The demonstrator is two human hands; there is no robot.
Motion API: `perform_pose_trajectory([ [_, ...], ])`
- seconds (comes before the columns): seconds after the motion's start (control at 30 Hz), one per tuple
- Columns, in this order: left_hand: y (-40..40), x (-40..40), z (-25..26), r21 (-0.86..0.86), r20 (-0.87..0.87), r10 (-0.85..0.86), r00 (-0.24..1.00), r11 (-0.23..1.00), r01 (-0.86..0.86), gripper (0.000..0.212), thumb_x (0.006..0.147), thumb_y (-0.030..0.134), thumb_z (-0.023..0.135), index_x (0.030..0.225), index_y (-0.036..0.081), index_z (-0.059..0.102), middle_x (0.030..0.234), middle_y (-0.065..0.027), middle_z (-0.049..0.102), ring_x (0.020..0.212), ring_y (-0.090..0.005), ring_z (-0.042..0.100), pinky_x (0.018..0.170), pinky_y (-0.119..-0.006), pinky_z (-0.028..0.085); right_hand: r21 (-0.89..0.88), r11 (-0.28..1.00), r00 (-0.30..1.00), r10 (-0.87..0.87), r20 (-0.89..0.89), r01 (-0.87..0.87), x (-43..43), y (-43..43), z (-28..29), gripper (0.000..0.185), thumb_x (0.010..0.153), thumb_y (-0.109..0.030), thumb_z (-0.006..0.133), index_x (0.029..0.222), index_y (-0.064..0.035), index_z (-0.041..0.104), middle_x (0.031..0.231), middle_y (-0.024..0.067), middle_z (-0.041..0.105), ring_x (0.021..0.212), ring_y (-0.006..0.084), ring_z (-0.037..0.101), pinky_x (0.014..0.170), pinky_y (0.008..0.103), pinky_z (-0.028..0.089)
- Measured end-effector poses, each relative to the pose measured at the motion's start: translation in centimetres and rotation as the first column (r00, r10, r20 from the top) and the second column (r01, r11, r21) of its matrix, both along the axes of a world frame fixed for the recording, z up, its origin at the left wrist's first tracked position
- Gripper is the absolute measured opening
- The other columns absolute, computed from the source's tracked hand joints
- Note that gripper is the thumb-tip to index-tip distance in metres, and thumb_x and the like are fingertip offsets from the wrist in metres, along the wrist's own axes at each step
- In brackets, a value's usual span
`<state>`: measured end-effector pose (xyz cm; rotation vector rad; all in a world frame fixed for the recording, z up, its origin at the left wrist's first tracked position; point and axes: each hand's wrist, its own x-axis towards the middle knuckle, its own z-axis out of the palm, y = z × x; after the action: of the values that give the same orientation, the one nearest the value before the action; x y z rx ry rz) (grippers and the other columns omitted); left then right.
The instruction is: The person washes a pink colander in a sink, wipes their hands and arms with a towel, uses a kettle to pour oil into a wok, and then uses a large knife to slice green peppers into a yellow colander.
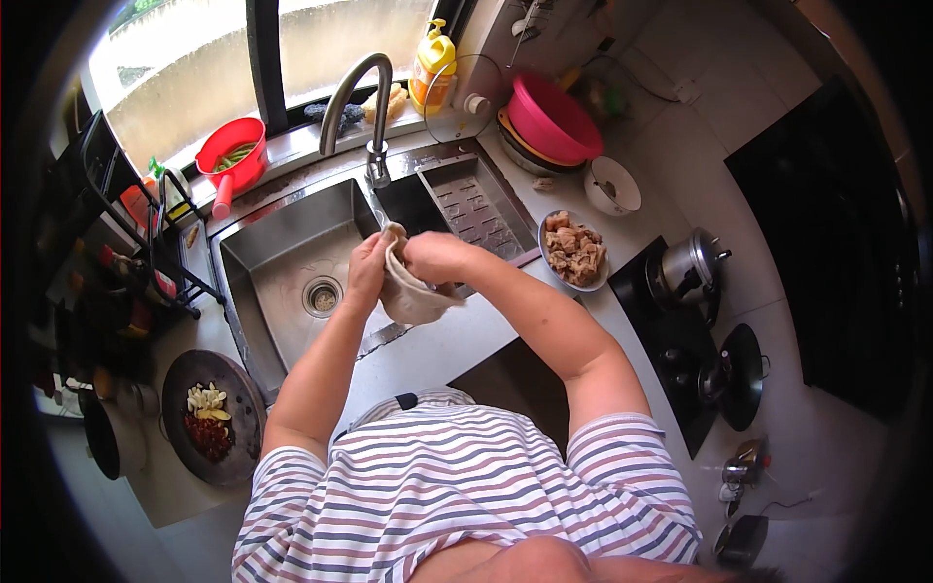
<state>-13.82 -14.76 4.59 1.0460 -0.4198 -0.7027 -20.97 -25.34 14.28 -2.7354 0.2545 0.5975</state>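
A damp-looking beige cloth (417,297) hangs between my hands over the front edge of the steel sink (280,240). My left hand (367,268) grips its upper left edge, thumb on top. My right hand (437,256) is bunched against the cloth's upper right part, with its fingers partly hidden by the folds. Just beyond the hands stands the curved steel faucet (377,157). To the right of the sink, a bowl of meat chunks (576,251) rests on the counter.
A red ladle-shaped strainer (240,171) with green vegetables sits on the windowsill. At left lies a round board (219,364) bearing garlic and chopped red chillies. Pink basin (554,120), white bowl (612,186) and pressure cooker (689,266) stand at right; a black rack (157,218) borders the sink.
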Motion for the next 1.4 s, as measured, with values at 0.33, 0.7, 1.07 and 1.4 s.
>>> perform_pose_trajectory([
  [0.33, -3.9, -7.7, 6.3, -0.452, -0.644, -0.458, 0.614, 0.874, 0.178, 0.047, 0.093, 0.046, 0.035, 0.123, 0.01, 0.043, 0.117, -0.0124, 0.054, 0.107, -0.0276, 0.053, 0.092, -0.041, 0.044, 0.818, -0.535, 0.376, -0.816, -0.438, -0.209, 3.4, -6.0, -4.0, 0.016, 0.083, -0.023, 0.057, 0.086, -0.0072, 0.054, 0.082, 0.01, 0.064, 0.066, 0.0195, 0.061, 0.053, 0.0316, 0.05],
  [0.7, 0.7, -11.9, 6.9, 0.144, -0.206, -0.794, 0.572, 0.554, 0.82, 0.032, 0.086, 0.022, 0.057, 0.111, 0.002, 0.056, 0.095, -0.004, 0.059, 0.087, -0.0108, 0.054, 0.075, -0.026, 0.044, 0.941, -0.316, 0.18, -0.925, -0.334, 0.118, -1.1, -8.0, -10.8, 0.01, 0.08, -0.02, 0.057, 0.082, -0.0122, 0.051, 0.067, 0.003, 0.058, 0.048, 0.0124, 0.053, 0.039, 0.0266, 0.043],
  [1.07, 4.8, -0.6, 5.3, 0.279, -0.087, -0.478, 0.874, 0.831, 0.482, 0.022, 0.084, 0.007, 0.053, 0.104, 0.0, 0.055, 0.093, -0.0066, 0.061, 0.081, -0.0141, 0.06, 0.068, -0.026, 0.05, 0.931, -0.363, 0.891, -0.412, -0.193, 0.033, -10.5, 2.5, -9.0, 0.061, 0.085, -0.04, 0.057, 0.128, -0.0004, 0.038, 0.113, 0.0089, 0.054, 0.105, 0.0166, 0.052, 0.093, 0.0292, 0.04],
  [1.4, 1.4, -7.2, 9.3, 0.178, 0.498, -0.44, 0.747, 0.895, 0.409, 0.027, 0.082, -0.005, 0.049, 0.108, -0.001, 0.055, 0.096, -0.0057, 0.059, 0.087, -0.013, 0.054, 0.079, -0.026, 0.043, 0.604, 0.792, 0.464, -0.568, 0.679, 0.086, -16.2, -0.8, -2.2, 0.031, 0.07, -0.004, 0.062, 0.1, -0.0063, 0.057, 0.095, 0.0053, 0.059, 0.09, 0.0182, 0.057, 0.081, 0.0308, 0.044],
])
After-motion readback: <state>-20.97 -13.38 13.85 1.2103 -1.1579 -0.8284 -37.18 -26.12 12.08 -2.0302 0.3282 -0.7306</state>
